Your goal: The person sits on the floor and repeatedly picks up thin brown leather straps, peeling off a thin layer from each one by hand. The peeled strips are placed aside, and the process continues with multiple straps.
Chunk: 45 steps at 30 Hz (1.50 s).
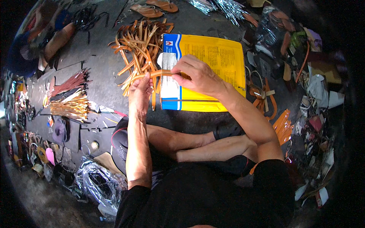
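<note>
Left hand (140, 91): thumb and fingers pinch an orange-tan strip (160, 72) just beside the panel's left edge.
Right hand (198, 75): above the panel, fingers curled, thumb and fingertips closed on the strip's other end; the exact finger contact is partly hidden.
Strip in hand: runs roughly level between the two hands, crossing the panel's blue-and-white left border.
Yellow panel (216, 53): lies on the dark floor (100, 49) in front of the person, a white patch (170, 88) along its left side, beneath the strip.
Tangled strip pile (142, 38): orange-tan, heaped beyond the left hand, next to the panel's left edge.
Strip bundles (70, 99): reddish-brown, black and golden, fanned out well to the left.
Orange strips (282, 127): near the right elbow.
Sandals (148, 10): brown, beyond the pile.
Clear plastic bag (99, 182): crumpled, at lower left, beside the left forearm.
Crossed legs (215, 148): the person's own, bare at the shins, nearer than the panel.
</note>
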### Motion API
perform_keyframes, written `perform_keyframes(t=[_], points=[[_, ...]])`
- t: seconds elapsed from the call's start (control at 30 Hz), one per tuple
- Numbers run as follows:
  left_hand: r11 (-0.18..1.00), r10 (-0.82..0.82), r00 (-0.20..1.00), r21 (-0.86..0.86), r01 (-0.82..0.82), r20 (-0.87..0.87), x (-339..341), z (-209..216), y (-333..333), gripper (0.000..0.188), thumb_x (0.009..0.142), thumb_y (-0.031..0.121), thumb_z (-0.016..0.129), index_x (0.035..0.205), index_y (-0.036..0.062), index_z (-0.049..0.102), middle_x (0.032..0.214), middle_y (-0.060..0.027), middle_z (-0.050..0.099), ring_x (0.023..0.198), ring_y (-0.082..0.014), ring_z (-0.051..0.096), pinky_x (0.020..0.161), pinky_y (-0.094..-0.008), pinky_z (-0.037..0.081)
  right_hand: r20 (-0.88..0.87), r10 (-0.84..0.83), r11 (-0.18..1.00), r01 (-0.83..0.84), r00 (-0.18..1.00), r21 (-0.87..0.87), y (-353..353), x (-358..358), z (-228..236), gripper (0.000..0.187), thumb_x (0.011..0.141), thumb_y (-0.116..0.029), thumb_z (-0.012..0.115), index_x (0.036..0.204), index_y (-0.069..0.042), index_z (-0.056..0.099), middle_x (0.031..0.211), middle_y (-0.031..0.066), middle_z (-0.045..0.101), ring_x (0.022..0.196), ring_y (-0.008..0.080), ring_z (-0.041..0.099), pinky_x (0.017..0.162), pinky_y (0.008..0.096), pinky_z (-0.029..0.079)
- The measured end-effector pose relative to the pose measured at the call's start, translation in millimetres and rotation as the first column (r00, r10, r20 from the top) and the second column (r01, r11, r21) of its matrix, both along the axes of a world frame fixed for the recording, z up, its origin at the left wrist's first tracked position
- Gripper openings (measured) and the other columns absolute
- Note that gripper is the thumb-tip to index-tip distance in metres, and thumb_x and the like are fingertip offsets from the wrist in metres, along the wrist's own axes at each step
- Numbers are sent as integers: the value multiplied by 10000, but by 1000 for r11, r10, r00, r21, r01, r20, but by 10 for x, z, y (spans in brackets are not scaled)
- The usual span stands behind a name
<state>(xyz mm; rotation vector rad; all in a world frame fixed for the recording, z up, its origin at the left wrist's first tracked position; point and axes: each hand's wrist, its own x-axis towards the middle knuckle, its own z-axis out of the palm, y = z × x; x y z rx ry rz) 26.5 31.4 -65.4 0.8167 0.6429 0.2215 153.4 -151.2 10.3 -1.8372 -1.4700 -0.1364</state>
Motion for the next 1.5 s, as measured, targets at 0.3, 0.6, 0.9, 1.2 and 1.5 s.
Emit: perform_keyframes(t=[0.3, 0.6, 0.9, 1.2, 1.5], points=[[1000, 30, 999, -1, -30, -11, -59, -113, 145, 133, 915, 205, 696, 881, 85, 646, 786, -5, 652, 701, -75, 591, 603, -187, 443, 58, -4, 999, 2, 998, 32, 115, -49, -31, 130, 782, -38, 728, 888, -28, 654, 845, 84, 606, 799, 277, 615, 693, 367, 508], [999, -37, 999, -28, 38, 23, -89, 62, 215, 201, 943, 284, 638, 964, 85, 653, 877, -22, 683, 831, -125, 639, 767, -263, 497, 300, -230, 937, 294, 926, -189, -69, -438, 7, 365, 851, -160, 619, 1196, -44, 592, 1027, 100, 572, 967, 274, 570, 824, 407, 427], [840, -164, 940, 542, -24, 298, 332, 1404, 531, 443, 997, 273, 546, 1348, 6, 505, 1202, -59, 622, 917, -100, 576, 865, -288, 457, -25, -621, 781, 621, 783, 64, -1429, -200, 568, 214, 900, -181, 661, 1082, -72, 686, 1013, 105, 660, 931, 242, 657, 811, 367, 516], [611, -129, 988, 778, 147, -86, -60, 715, 275, 509, 1003, 340, 527, 1417, 53, 455, 1330, -199, 552, 1267, -285, 509, 1074, -412, 379, 367, -906, 11, 879, 211, -477, -3587, 474, -986, 275, 923, -234, 590, 1100, -28, 640, 984, 184, 671, 950, 357, 645, 788, 425, 505], [597, -207, 971, 802, 30, 118, -28, 1148, -770, 338, 954, 146, 583, 1261, 6, 586, 1163, -101, 635, 1067, -159, 592, 925, -305, 471, -633, -584, 680, 733, 509, -38, -2768, 246, 433, 150, 990, -138, 525, 1031, -49, 638, 840, 15, 630, 765, 84, 607, 695, 254, 498]])
